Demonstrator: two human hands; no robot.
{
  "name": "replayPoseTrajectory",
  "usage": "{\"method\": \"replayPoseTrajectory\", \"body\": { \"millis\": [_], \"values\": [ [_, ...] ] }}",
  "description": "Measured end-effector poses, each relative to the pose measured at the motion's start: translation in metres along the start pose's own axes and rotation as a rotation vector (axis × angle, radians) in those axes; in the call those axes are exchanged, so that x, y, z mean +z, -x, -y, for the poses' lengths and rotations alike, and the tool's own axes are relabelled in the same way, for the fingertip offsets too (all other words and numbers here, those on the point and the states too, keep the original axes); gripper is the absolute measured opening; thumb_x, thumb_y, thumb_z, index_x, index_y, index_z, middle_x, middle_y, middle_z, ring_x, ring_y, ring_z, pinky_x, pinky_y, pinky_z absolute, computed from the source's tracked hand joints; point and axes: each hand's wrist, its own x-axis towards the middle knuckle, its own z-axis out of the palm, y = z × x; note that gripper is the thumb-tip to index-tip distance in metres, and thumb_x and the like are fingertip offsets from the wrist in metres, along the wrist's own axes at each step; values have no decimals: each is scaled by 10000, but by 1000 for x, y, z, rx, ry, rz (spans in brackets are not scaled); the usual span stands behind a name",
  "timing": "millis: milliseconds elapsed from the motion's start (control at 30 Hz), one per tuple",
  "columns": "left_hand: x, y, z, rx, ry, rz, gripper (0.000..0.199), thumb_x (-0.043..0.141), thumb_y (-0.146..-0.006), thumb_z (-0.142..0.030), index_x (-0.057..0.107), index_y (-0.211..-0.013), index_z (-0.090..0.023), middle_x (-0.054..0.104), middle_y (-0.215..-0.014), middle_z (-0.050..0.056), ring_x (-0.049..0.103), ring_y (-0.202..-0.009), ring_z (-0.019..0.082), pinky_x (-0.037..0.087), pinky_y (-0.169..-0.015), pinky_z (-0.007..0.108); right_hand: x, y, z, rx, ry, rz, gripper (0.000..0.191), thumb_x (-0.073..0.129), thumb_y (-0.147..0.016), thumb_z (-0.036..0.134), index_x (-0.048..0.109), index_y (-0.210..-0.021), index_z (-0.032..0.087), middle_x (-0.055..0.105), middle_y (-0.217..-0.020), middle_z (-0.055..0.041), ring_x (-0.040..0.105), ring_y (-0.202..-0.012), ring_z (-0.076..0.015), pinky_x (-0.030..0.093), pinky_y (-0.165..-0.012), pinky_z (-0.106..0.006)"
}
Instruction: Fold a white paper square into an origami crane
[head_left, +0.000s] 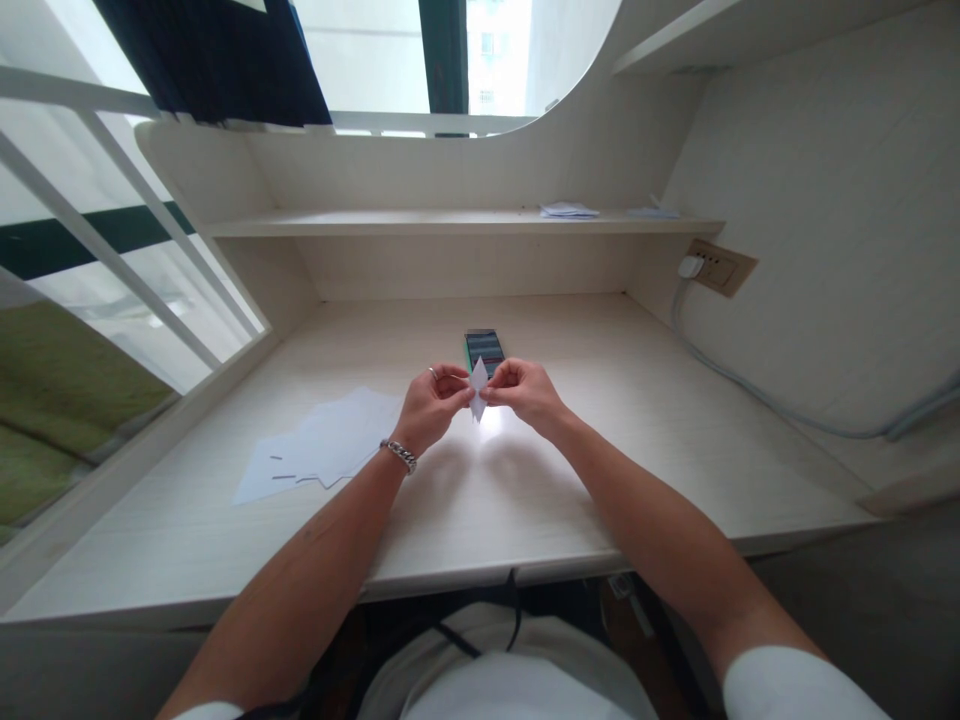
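A small piece of folded white paper (478,376), pointed at top and bottom, is held upright above the desk. My left hand (433,402) pinches its left side between thumb and fingers, with a ring on one finger and a chain bracelet on the wrist. On the opposite side, my right hand (525,393) grips the paper between thumb and fingertips. Just behind the fingers a phone (484,346) lies on the desk, its screen lit and its lower part hidden by the hands and the paper.
Loose white paper sheets (322,440) lie on the desk (630,470) to the left. More folded paper (568,210) rests on the shelf (420,225) at the back. A cable (757,398) runs from the wall socket (722,268) along the right side.
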Motion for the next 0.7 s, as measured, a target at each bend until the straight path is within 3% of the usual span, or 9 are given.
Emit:
{"method": "replayPoseTrajectory", "body": {
  "millis": [367,600,700],
  "values": [
    [3,0,6,107,-41,-68,330,805,-609,-195,548,-812,-162,638,-694,-12,629,-665,114,505,-668,242,6,1,0,24,-34,-27,444,876,-460,339,529,-685,176,613,-612,37,577,-566,-114,515,-571,-280],
    [5,1,8,123,-81,-69,315,795,-625,-198,547,-816,-160,635,-699,-11,629,-665,114,503,-666,240,7,0,-4,-163,156,-94,403,839,-545,343,492,-686,194,575,-630,39,541,-574,-104,437,-545,-242],
    [4,0,7,111,-69,-93,321,798,-619,-202,544,-812,-160,640,-694,-11,631,-657,115,506,-658,240,8,2,-2,-129,121,-84,409,845,-548,351,531,-753,188,616,-652,20,585,-602,-128,483,-580,-271]
  ]
}}
